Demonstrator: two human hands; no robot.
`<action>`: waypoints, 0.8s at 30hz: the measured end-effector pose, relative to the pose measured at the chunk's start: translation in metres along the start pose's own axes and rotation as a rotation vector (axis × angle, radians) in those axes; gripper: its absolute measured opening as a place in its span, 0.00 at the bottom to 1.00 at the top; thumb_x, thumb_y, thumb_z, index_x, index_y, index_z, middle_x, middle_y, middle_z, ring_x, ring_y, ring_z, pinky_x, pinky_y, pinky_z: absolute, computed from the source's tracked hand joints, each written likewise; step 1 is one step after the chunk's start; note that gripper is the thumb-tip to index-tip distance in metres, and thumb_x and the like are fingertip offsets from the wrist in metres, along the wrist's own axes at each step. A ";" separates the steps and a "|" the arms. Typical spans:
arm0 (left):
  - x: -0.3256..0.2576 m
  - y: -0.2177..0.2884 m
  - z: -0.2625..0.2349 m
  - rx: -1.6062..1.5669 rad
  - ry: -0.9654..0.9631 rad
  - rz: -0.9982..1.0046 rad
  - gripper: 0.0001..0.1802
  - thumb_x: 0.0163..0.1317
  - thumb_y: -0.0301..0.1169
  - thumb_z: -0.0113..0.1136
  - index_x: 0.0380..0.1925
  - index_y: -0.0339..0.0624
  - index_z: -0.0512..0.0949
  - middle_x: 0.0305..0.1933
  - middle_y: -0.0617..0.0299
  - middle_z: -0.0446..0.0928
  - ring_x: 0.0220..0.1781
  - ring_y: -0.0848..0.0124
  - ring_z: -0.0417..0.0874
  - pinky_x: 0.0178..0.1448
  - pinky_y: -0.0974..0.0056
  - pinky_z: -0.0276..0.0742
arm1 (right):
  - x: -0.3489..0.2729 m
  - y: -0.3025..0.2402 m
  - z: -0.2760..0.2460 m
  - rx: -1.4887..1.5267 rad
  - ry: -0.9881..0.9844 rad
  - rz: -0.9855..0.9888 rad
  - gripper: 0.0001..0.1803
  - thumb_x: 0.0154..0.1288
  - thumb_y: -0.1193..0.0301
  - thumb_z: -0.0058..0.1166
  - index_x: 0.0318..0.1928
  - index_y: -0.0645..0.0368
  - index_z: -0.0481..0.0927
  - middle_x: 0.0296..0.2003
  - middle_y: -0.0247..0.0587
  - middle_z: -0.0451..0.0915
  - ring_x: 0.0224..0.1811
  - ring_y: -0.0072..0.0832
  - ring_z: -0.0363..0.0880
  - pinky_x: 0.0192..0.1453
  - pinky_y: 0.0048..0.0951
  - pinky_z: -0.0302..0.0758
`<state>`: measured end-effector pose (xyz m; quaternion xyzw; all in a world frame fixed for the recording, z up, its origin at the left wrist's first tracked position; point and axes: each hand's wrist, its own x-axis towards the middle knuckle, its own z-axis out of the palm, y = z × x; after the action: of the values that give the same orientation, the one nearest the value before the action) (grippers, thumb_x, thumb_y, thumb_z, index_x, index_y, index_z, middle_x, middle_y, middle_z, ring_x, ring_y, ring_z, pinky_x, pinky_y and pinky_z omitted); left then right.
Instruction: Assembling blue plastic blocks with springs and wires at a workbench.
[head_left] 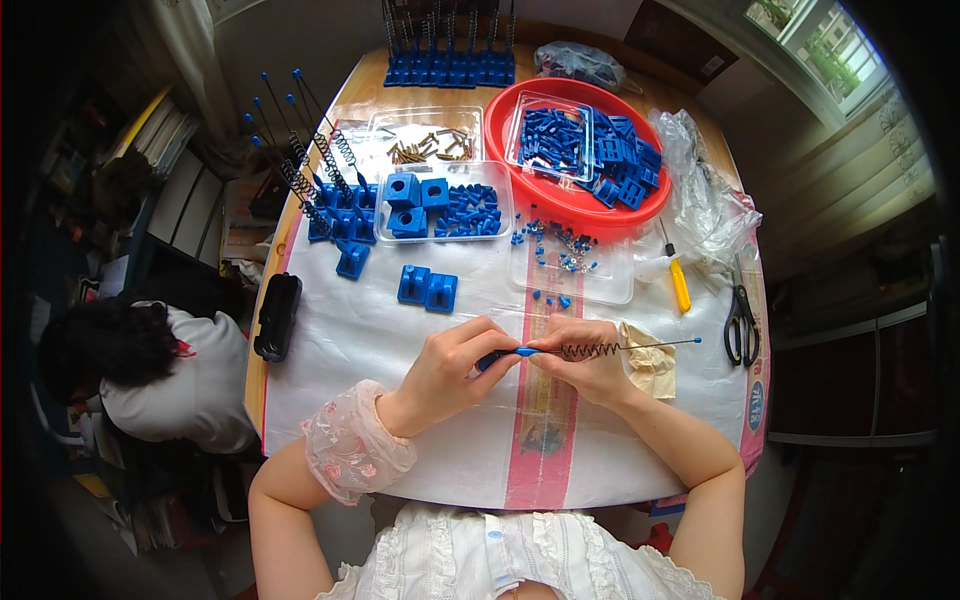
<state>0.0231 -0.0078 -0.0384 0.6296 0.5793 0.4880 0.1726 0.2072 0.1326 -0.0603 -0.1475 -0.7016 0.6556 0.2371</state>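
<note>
Over the middle of the table, my left hand is closed around a small blue plastic piece. My right hand pinches the same piece close by, fingertips nearly meeting the left ones. A dark coil spring runs out past my right fingers, around a thin rod ending in a blue tip. How the spring joins the blue piece is hidden by my fingers. Beyond my hands lie two blue bracket blocks side by side. A crumpled tan cloth lies beside my right hand.
Clear trays hold blue blocks, screws and tiny parts. A red basin holds blue pieces. Spring assemblies stand in blue bases. A yellow-handled screwdriver, scissors and black case flank them. Someone sits left.
</note>
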 end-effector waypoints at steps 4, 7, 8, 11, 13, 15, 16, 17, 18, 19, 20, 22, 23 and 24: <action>-0.001 0.000 0.000 0.000 -0.011 -0.009 0.06 0.61 0.23 0.72 0.37 0.40 0.85 0.34 0.59 0.80 0.30 0.63 0.84 0.32 0.62 0.78 | 0.000 -0.001 0.000 -0.019 -0.002 -0.017 0.08 0.62 0.81 0.71 0.42 0.62 0.92 0.27 0.29 0.79 0.28 0.14 0.70 0.30 0.22 0.62; 0.000 0.000 0.000 -0.005 -0.015 -0.008 0.06 0.62 0.23 0.72 0.37 0.40 0.84 0.34 0.59 0.80 0.29 0.63 0.84 0.32 0.62 0.78 | 0.000 0.000 0.000 -0.021 -0.005 -0.020 0.08 0.62 0.81 0.71 0.42 0.62 0.92 0.27 0.29 0.79 0.28 0.13 0.70 0.30 0.22 0.62; -0.001 0.000 0.000 -0.005 -0.014 -0.008 0.05 0.62 0.23 0.72 0.37 0.40 0.84 0.34 0.59 0.80 0.29 0.63 0.84 0.32 0.62 0.78 | 0.000 0.000 0.000 -0.021 -0.007 -0.020 0.07 0.62 0.80 0.71 0.42 0.62 0.92 0.27 0.29 0.79 0.28 0.13 0.70 0.30 0.22 0.62; -0.001 0.000 0.000 -0.004 -0.014 -0.011 0.05 0.62 0.23 0.72 0.37 0.39 0.84 0.34 0.59 0.80 0.29 0.63 0.84 0.32 0.62 0.78 | 0.000 0.001 0.000 -0.011 -0.004 -0.002 0.07 0.62 0.81 0.71 0.42 0.62 0.92 0.27 0.30 0.79 0.28 0.14 0.71 0.30 0.22 0.62; -0.001 0.000 0.000 -0.004 -0.018 -0.017 0.05 0.62 0.23 0.72 0.37 0.39 0.84 0.34 0.59 0.80 0.29 0.63 0.84 0.32 0.62 0.78 | 0.000 0.000 0.000 -0.010 0.000 -0.004 0.07 0.62 0.81 0.71 0.42 0.62 0.92 0.27 0.30 0.79 0.28 0.14 0.71 0.29 0.22 0.62; -0.001 0.000 0.000 -0.003 -0.014 -0.011 0.05 0.62 0.23 0.71 0.37 0.39 0.84 0.34 0.59 0.80 0.29 0.63 0.84 0.32 0.62 0.78 | 0.000 0.000 0.001 -0.003 0.003 -0.006 0.07 0.62 0.81 0.71 0.42 0.62 0.92 0.27 0.30 0.79 0.28 0.14 0.71 0.29 0.22 0.62; -0.001 0.000 0.000 -0.003 -0.013 -0.007 0.05 0.62 0.23 0.71 0.37 0.39 0.84 0.34 0.59 0.80 0.29 0.63 0.84 0.32 0.62 0.78 | 0.000 -0.001 0.001 0.002 0.005 -0.007 0.07 0.62 0.81 0.71 0.41 0.62 0.92 0.27 0.30 0.79 0.28 0.13 0.71 0.29 0.22 0.62; -0.001 0.000 0.000 -0.003 -0.013 -0.008 0.05 0.62 0.23 0.71 0.37 0.39 0.84 0.34 0.59 0.80 0.29 0.63 0.84 0.32 0.62 0.78 | 0.000 -0.001 0.001 0.008 0.006 -0.008 0.07 0.62 0.81 0.71 0.41 0.62 0.92 0.28 0.30 0.79 0.28 0.13 0.71 0.29 0.22 0.62; -0.001 -0.001 0.000 -0.003 -0.013 -0.008 0.05 0.62 0.23 0.72 0.37 0.39 0.84 0.34 0.59 0.81 0.29 0.63 0.84 0.32 0.62 0.78 | 0.000 0.000 0.001 0.007 0.006 -0.006 0.07 0.62 0.81 0.71 0.41 0.63 0.92 0.28 0.30 0.79 0.28 0.13 0.71 0.29 0.22 0.62; -0.001 -0.001 0.000 -0.003 -0.013 -0.010 0.05 0.62 0.23 0.72 0.37 0.39 0.84 0.34 0.59 0.81 0.29 0.63 0.84 0.32 0.62 0.78 | 0.000 0.001 0.001 0.006 0.006 -0.004 0.07 0.63 0.81 0.71 0.41 0.63 0.92 0.28 0.30 0.79 0.28 0.13 0.71 0.29 0.22 0.62; -0.001 -0.001 0.000 -0.002 -0.014 -0.011 0.05 0.62 0.23 0.72 0.37 0.39 0.84 0.34 0.59 0.81 0.29 0.63 0.84 0.31 0.62 0.78 | 0.000 0.001 0.000 0.006 0.006 -0.002 0.07 0.63 0.81 0.71 0.41 0.63 0.92 0.28 0.30 0.79 0.28 0.13 0.71 0.29 0.22 0.62; -0.001 0.000 0.000 0.000 -0.015 -0.012 0.05 0.62 0.23 0.72 0.37 0.40 0.85 0.34 0.59 0.81 0.29 0.64 0.84 0.31 0.62 0.78 | 0.000 0.000 0.000 -0.001 0.001 -0.009 0.06 0.63 0.81 0.71 0.41 0.63 0.92 0.28 0.30 0.79 0.28 0.13 0.70 0.29 0.22 0.62; -0.001 -0.002 0.000 0.001 -0.012 -0.003 0.06 0.62 0.23 0.72 0.38 0.39 0.85 0.34 0.60 0.81 0.29 0.66 0.83 0.31 0.64 0.77 | 0.000 0.000 0.001 -0.005 -0.002 -0.012 0.06 0.63 0.80 0.71 0.41 0.63 0.92 0.28 0.30 0.79 0.28 0.13 0.70 0.29 0.21 0.62; -0.002 -0.004 0.001 0.002 -0.009 0.007 0.06 0.62 0.22 0.73 0.38 0.39 0.85 0.34 0.60 0.82 0.29 0.69 0.82 0.30 0.66 0.76 | 0.000 0.000 0.001 -0.004 -0.002 -0.011 0.06 0.63 0.80 0.71 0.41 0.63 0.92 0.28 0.30 0.79 0.28 0.13 0.70 0.29 0.21 0.62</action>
<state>0.0220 -0.0082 -0.0425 0.6339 0.5769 0.4852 0.1731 0.2066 0.1322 -0.0602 -0.1435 -0.7040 0.6529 0.2399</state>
